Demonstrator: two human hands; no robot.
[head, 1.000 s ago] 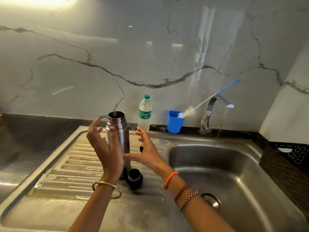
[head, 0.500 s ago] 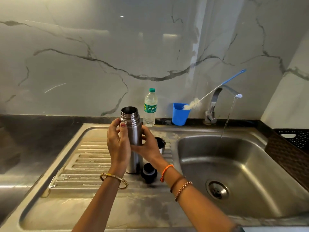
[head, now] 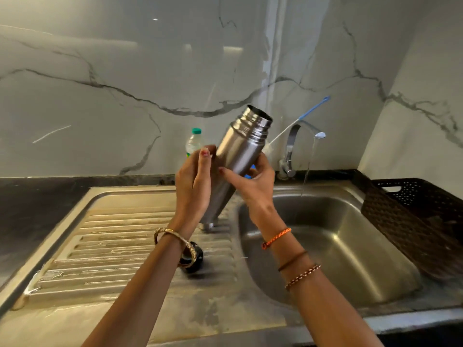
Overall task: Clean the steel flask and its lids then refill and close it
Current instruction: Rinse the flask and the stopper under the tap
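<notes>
Together, left hand (head: 194, 181) and right hand (head: 253, 182) grip one tilted steel flask (head: 238, 151); one black lid (head: 194, 259) lies below.

I see bare forearms, no sleeves. The left hand (head: 193, 181) has red-painted nails and a gold bangle (head: 172, 242) at its wrist. The right hand (head: 255, 186) wears an orange braided thread (head: 276, 237), a brown band (head: 292, 260) and a beaded bracelet (head: 302, 276).

Silver flask (head: 236, 156), brushed and shiny. Black lid (head: 194, 259) on grey steel draining board (head: 112, 246). White wall (head: 125, 83) veined grey (marble pattern). Green cap on clear bottle (head: 193, 144). Blue brush handle (head: 314, 107). Dark brown woven basket (head: 413, 216). Orange wrist thread (head: 276, 237).
</notes>
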